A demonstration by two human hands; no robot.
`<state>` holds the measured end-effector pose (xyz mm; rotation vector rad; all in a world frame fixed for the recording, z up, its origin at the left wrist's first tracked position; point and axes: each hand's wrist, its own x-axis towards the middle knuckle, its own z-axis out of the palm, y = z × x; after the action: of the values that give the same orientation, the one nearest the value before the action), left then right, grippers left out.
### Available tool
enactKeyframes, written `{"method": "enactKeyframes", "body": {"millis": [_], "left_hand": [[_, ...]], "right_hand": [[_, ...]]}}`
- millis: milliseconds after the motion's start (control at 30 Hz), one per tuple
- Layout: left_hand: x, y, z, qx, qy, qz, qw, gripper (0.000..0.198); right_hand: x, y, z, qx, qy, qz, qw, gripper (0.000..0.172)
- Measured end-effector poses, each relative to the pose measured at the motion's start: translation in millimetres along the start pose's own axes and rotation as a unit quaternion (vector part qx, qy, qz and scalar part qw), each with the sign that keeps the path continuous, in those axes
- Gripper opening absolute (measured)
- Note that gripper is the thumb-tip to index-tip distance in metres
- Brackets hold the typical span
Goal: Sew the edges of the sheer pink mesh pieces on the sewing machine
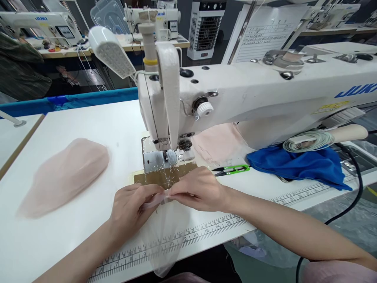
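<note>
My left hand (132,206) and my right hand (198,188) meet in front of the sewing machine (250,98). Both pinch the top edge of a sheer pale pink fabric piece (165,239) that hangs over the table's front edge. Their fingertips touch just below the brown tape patch (156,177) and the needle plate (153,159). The presser foot (166,155) stands a short way beyond the fingers.
A stack of pink sheer pieces (64,175) lies at the left on the white table (73,129). Green thread snips (232,169), a blue cloth (297,165) and more pink fabric (219,143) lie at the right. A lamp head (112,53) hangs above. A black cable (347,204) runs down at the right.
</note>
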<state>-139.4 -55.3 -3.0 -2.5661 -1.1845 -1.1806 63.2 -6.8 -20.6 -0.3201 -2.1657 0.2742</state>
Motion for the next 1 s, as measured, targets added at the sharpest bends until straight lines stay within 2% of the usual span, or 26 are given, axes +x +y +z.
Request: {"method": "enactKeyframes", "body": {"millis": [67, 167, 233, 300, 367, 433, 533, 633, 733, 867, 1000], "left_hand": [[-2, 0, 1.3, -0.005, -0.004, -0.009, 1.000, 0.014], [-6, -1, 3.4, -0.030, -0.030, 0.001, 0.999, 0.015], [-7, 0, 3.4, -0.042, -0.031, 0.008, 0.999, 0.012], [-5, 4, 0.4, -0.056, -0.037, -0.013, 0.998, 0.010], [-2, 12, -5.9, -0.099, -0.074, -0.076, 0.989, 0.012], [3, 22, -14.1, -0.177, -0.134, -0.162, 0.962, 0.014], [9, 32, -22.7, -0.279, -0.215, -0.272, 0.896, 0.016], [14, 30, -19.5, -0.309, -0.246, -0.330, 0.857, 0.017], [14, 19, -7.8, -0.274, -0.259, -0.352, 0.857, 0.023], [8, 6, 4.9, -0.159, -0.288, -0.368, 0.870, 0.032], [-1, 0, 12.1, -0.049, -0.290, -0.315, 0.902, 0.032]], "right_hand": [[0, 1, -2, -0.076, 0.032, -0.072, 0.994, 0.004], [3, 0, -6, -0.157, 0.034, -0.169, 0.972, 0.021], [5, -2, -10, -0.173, 0.028, -0.196, 0.965, 0.028], [7, -8, -16, -0.165, 0.007, -0.185, 0.969, 0.027], [12, -17, -26, -0.108, -0.043, -0.122, 0.986, 0.023], [18, -26, -38, 0.007, -0.099, -0.006, 0.995, 0.015], [32, -35, -53, 0.166, -0.176, 0.157, 0.957, 0.006], [41, -32, -53, 0.204, -0.242, 0.268, 0.910, 0.007], [39, -20, -41, 0.177, -0.246, 0.299, 0.905, 0.010], [26, -6, -25, 0.186, -0.217, 0.327, 0.901, 0.008], [19, 2, -16, 0.210, -0.195, 0.371, 0.884, 0.010]]}}
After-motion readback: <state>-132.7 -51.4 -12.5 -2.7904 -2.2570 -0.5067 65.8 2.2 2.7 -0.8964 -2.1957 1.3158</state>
